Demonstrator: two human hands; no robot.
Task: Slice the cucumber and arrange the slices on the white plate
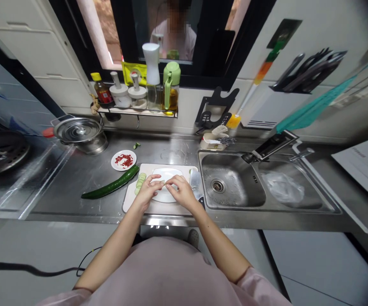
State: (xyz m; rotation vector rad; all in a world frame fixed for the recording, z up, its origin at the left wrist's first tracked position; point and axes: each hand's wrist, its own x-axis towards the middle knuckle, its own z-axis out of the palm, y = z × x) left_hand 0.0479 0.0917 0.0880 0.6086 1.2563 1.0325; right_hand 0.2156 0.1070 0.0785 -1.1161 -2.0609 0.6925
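From where I stand, both hands are over the white plate (167, 172) on the cutting board (132, 205), and the fingers of the left hand (147, 193) and the right hand (184, 194) are pinched together at the tips around a small pale-green piece (163, 182). It looks tiny from here, and I can't make out its exact shape. With so little to hold, it could easily slip out; damp fingers would do it, and it would probably drop onto the plate just beneath.

The knife (195, 180) worries me more. It lies on the right of the board, its dark handle past the edge, beside the sink (231, 170). A careless swing of the right forearm might knock that handle and swivel the blade.

On the left, the overlapping green slices (141, 180) sit close to the left hand, so a drop of that wrist could scatter them. The long cucumber (110, 187) beside the board is round and lies loose on the slick worktop (59, 199); one nudge might set it rolling.
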